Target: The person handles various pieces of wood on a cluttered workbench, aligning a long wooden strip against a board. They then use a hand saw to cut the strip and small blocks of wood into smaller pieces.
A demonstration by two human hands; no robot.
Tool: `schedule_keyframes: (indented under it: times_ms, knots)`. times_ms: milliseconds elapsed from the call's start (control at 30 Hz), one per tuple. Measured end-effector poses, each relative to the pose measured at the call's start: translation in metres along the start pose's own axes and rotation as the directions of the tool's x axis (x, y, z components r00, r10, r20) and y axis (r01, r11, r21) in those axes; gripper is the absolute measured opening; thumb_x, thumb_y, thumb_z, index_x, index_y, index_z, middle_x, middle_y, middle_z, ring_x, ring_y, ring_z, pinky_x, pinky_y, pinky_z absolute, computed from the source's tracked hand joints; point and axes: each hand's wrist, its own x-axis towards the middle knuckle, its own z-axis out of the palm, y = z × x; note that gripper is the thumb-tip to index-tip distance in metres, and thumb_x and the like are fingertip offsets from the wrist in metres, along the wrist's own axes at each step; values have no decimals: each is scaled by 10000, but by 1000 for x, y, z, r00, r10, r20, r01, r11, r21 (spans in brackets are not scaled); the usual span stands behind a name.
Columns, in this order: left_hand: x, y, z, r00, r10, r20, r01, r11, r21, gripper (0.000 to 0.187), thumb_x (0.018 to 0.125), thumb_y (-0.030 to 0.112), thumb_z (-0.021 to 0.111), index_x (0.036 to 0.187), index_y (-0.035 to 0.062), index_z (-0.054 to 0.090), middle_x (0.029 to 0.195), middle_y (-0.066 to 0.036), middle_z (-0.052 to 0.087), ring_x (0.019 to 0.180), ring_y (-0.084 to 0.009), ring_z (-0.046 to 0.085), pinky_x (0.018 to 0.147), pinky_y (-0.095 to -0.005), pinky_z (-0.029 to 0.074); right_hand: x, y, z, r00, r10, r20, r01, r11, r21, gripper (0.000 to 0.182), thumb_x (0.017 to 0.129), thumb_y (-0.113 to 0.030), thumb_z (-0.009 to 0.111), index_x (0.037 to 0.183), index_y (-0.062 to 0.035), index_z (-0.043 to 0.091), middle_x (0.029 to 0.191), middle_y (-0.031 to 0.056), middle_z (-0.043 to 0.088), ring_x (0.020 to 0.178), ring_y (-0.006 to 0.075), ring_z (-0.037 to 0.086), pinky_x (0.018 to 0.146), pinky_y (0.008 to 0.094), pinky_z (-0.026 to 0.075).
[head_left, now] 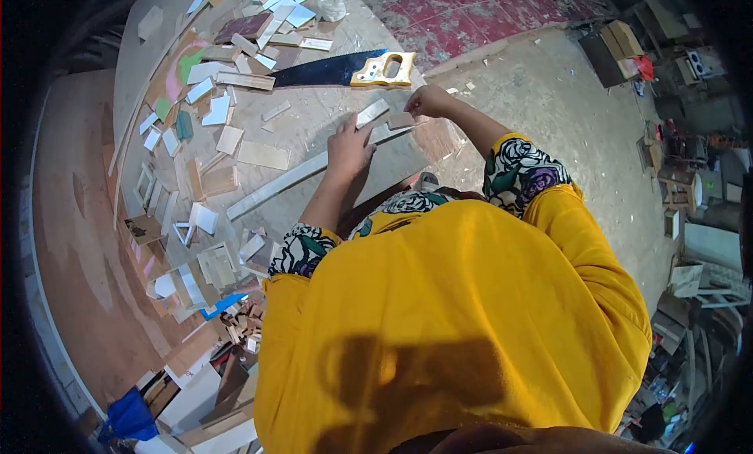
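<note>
My left hand (349, 149) rests over a long pale wood strip (278, 185) on the worktable. Its fingers close on the near end of a small pale wood block (373, 112). My right hand (431, 102) is at the table's right edge, fingers pinched together. Just below those fingertips sits a small brown block (401, 120); whether they touch it or hold something tiny cannot be made out. Beyond both hands lies a handsaw, its dark blade (318, 73) pointing left and its wooden handle (382, 68) on the right.
Wood offcuts (227, 140) and small boards cover the table's left side. A clear plastic container (332, 5) stands at the far edge. Scraps are heaped at lower left, beside a blue bag (129, 416). Boxes (616, 46) and clutter line the floor at right.
</note>
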Motion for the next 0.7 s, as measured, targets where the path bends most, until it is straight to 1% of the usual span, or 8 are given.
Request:
schedule_keyframes:
  times_ms: [100, 167, 300, 367, 433, 533, 667, 700]
  knots:
    - [-6, 10, 3, 993, -104, -55, 103, 995, -15, 546, 705, 251, 697, 1215, 178, 517, 1343, -169, 367, 1188, -348, 394, 935, -447, 375, -9, -2, 7, 986, -139, -93, 131, 988, -80, 236, 665, -196, 676, 899, -181, 709, 790, 63, 660, 727, 233, 630, 650, 350, 488]
    - [-8, 17, 6, 960, -43, -276, 62, 996, 61, 533, 680, 277, 707, 1175, 179, 537, 1318, -122, 399, 1164, -313, 407, 899, -451, 378, -14, -6, 9, 977, -190, -93, 177, 976, -125, 211, 676, -181, 688, 885, -185, 715, 792, 82, 630, 721, 237, 614, 638, 350, 484]
    - [-2, 25, 14, 983, -28, -179, 16, 998, -67, 527, 648, 268, 719, 1139, 161, 563, 1214, -97, 479, 1109, -297, 441, 878, -432, 379, -15, 0, 11, 963, -234, -136, 227, 972, -66, 205, 696, -182, 671, 898, -165, 708, 807, 92, 632, 734, 246, 613, 665, 350, 484]
    - [1, 32, 16, 976, -88, -201, 39, 971, -236, 479, 664, 216, 711, 1109, 91, 585, 1142, -98, 515, 1066, -304, 459, 905, -418, 366, -15, 6, 10, 955, -266, -133, 260, 964, -55, 212, 702, -181, 665, 909, -147, 702, 811, 99, 630, 742, 252, 611, 676, 351, 483]
    - [0, 40, 11, 971, -105, -216, 50, 968, -246, 478, 659, 207, 710, 1104, 83, 586, 1131, -102, 523, 1062, -304, 462, 903, -412, 370, -16, 16, 9, 938, -287, -194, 306, 949, 75, 285, 695, -171, 662, 973, -106, 675, 844, 120, 624, 752, 264, 605, 696, 352, 484]
    - [2, 43, 13, 962, -140, -236, 75, 962, -264, 477, 650, 195, 708, 1096, 76, 590, 1121, -110, 529, 1056, -302, 467, 900, -404, 378, -26, 23, 2, 916, -352, -191, 360, 933, 5, 364, 664, -152, 666, 1022, -85, 652, 889, 130, 609, 773, 268, 598, 708, 347, 483]
    - [5, 45, 16, 954, -167, -248, 111, 968, -226, 475, 645, 199, 708, 1091, 80, 595, 1122, -106, 532, 1044, -304, 477, 897, -394, 389, -44, 8, -3, 945, -309, -110, 314, 949, 28, 402, 634, -134, 665, 1033, -91, 646, 917, 120, 595, 794, 260, 592, 715, 349, 481]
    - [6, 43, 18, 953, -169, -252, 112, 968, -225, 475, 645, 199, 708, 1091, 80, 595, 1122, -106, 532, 1044, -304, 477, 897, -394, 389, -43, 8, 1, 931, -324, -169, 328, 945, -6, 392, 628, -133, 666, 1017, -92, 650, 913, 115, 590, 798, 258, 588, 714, 350, 480]
